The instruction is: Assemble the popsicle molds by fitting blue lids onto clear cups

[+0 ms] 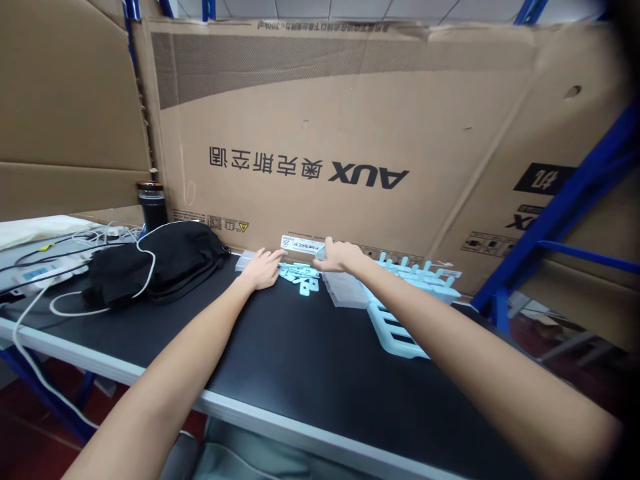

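My left hand (261, 269) rests at the left end of a loose pile of flat light-blue plastic pieces (303, 272), its fingers stretched towards them. Beside its knuckles lies a translucent plastic box (243, 261), partly covered by the hand. At the right of the pile, my right hand (341, 256) is closed, with a light-blue plastic piece (321, 253) showing at its fingertips. Under the right wrist is a second translucent box or lid (345, 291). A light-blue plastic rack (387, 333) with upright pegs stands farther right, partly hidden by my right forearm.
A large cardboard sheet (310, 100) stands behind the black tabletop (290, 360), with a white label strip (299, 245) low on it. On the left are a black bag (175, 260), white cables (150, 267) and a dark bottle (153, 208). Blue shelf posts (555, 207) rise at right.
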The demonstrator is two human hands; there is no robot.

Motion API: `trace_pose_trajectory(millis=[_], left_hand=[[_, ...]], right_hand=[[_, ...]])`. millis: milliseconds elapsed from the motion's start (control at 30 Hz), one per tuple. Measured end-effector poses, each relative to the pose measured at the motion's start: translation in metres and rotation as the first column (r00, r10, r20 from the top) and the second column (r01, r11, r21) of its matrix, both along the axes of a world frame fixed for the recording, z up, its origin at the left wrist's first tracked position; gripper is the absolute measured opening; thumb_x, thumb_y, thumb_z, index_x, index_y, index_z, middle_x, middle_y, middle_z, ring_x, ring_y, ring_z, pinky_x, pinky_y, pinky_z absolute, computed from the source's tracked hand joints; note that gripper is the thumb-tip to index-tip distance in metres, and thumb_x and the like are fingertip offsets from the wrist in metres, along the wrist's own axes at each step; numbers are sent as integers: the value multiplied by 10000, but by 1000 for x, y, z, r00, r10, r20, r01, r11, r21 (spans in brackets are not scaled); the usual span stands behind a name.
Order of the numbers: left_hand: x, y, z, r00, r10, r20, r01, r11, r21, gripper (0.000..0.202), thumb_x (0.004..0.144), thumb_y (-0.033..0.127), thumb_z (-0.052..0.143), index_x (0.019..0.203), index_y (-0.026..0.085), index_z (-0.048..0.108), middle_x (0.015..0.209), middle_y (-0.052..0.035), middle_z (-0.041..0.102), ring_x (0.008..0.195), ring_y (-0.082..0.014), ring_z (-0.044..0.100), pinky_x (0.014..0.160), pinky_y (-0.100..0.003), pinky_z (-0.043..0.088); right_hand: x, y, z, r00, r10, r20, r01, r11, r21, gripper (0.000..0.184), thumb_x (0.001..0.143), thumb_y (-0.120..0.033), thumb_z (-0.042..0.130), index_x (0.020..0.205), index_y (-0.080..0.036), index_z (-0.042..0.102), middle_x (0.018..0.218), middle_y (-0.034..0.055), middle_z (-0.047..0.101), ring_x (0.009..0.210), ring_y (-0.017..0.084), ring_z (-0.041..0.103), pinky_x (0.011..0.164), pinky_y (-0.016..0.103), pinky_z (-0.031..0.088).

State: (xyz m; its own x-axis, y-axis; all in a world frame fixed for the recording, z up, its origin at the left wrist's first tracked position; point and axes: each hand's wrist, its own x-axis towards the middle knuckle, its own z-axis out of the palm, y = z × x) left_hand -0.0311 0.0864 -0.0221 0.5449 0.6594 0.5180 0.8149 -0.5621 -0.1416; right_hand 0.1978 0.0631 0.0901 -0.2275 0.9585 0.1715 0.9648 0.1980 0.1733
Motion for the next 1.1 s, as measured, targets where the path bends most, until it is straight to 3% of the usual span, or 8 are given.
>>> trace_pose_trajectory(millis=[200,333,433,667,900,1100], left_hand=[[1,3,0,999,-13,-29,13,1000,-6,416,908,233,378,1297,171,513,1447,-83,453,1152,-253,532,1090,-445,262],[1,6,-1,997,3,-79,-7,999,-50,341,934,261,373,1168,182,608,1313,-86,565,1160,-249,539,1109,-472,241],[1,7,-2,995,17,-100,-23,997,-68,315,944,271,383,1119,174,626,1168,-84,643,1111,-248,564,1094,-470,262],[3,7,0,991,-14,-135,11,1000,-22,266,955,269,390,1035,167,622,1060,-84,656,995,-223,590,977,-378,367],[4,5,2,991,-36,-125,33,999,-25,250,968,261,371,1014,162,597,1036,-95,627,969,-228,580,875,-355,415],[5,3,4,991,-52,-121,48,998,-36,249,959,205,360,1064,169,583,1034,-95,618,971,-227,570,850,-347,426]], right_hand=[[-13,30,3,988,73,138,-74,997,4,708,744,-602,515,1222,-79,520,1098,232,647,1017,365,615,815,440,450],[-17,39,1,969,120,218,-121,993,-10,700,734,-594,520,1219,-89,537,1097,229,648,1017,372,614,802,441,458],[-20,44,-4,978,125,167,-116,991,-62,693,717,-571,551,1225,-100,541,1136,226,633,1024,366,613,786,427,462],[-29,54,-27,974,213,81,-205,974,-93,547,675,-287,615,1206,-174,540,1147,148,644,1023,288,616,721,335,459],[-38,61,-53,968,248,40,-244,966,-84,521,670,-227,617,1181,-179,530,1124,134,642,1004,278,612,708,326,456],[-42,64,-58,970,243,17,-241,968,-70,512,667,-218,628,1168,-188,524,1094,132,644,969,280,619,672,319,448]])
